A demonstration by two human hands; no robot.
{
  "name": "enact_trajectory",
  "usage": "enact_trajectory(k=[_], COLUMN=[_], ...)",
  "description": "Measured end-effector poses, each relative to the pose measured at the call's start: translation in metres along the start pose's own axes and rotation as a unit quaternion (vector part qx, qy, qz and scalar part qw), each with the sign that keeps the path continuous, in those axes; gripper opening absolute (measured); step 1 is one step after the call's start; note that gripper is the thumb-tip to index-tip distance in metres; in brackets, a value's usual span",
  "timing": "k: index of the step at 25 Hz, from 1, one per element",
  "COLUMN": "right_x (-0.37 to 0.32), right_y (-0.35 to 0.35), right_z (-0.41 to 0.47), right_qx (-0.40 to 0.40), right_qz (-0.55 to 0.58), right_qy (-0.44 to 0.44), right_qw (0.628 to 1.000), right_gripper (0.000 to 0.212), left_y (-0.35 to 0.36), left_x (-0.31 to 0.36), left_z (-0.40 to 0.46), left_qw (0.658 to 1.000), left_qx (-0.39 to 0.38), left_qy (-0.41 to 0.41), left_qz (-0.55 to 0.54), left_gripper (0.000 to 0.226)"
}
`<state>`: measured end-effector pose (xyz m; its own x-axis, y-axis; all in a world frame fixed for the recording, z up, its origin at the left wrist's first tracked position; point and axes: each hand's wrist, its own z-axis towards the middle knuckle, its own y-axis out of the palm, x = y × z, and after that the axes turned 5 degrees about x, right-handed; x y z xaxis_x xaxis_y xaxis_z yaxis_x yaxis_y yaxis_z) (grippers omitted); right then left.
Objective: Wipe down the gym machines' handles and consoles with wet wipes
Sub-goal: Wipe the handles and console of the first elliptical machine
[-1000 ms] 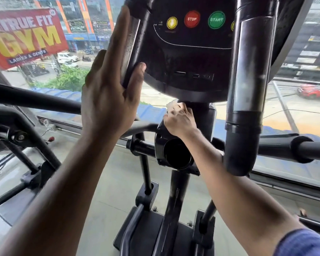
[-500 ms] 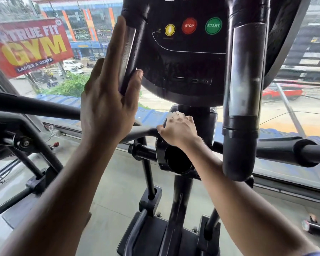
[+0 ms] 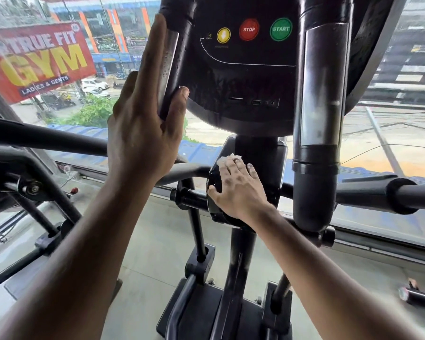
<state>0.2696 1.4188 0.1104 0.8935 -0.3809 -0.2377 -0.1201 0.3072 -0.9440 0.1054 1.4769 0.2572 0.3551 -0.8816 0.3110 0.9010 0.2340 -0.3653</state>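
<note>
Right grip tube (image 3: 317,133) blocks space right of column housing (image 3: 275,163); open gap below console (image 3: 243,77), left of housing.

- Left hand (image 3: 142,123), centre-left of the frame: fingers straight and pointing up, thumb spread to the right, forearm rising from the lower left.
- Right hand (image 3: 238,187), centre of the frame: palm down, fingers spread forward, forearm entering from the lower right.
</note>
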Motion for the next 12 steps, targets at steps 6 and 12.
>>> enact_trajectory(k=[6,12], right_x=[-0.001,0.005], right_y=[-0.016,0.000], right_z=[0.015,-0.002], right_qx=[-0.017,-0.016], right_qz=[-0.016,-0.023], right_qy=[0.016,-0.039], right_qw=[1.000,0.999], right_gripper=[0.079,0.083], left_y=[-0.001,-0.003], left_x=[0.003,0.002], left_z=[-0.002,-0.001], left_qw=[1.000,0.998], left_qx=[-0.005,-0.015], left_qy=[-0.004,0.053], left_qz=[0.022,0.036], left_gripper=[0.065,0.065])
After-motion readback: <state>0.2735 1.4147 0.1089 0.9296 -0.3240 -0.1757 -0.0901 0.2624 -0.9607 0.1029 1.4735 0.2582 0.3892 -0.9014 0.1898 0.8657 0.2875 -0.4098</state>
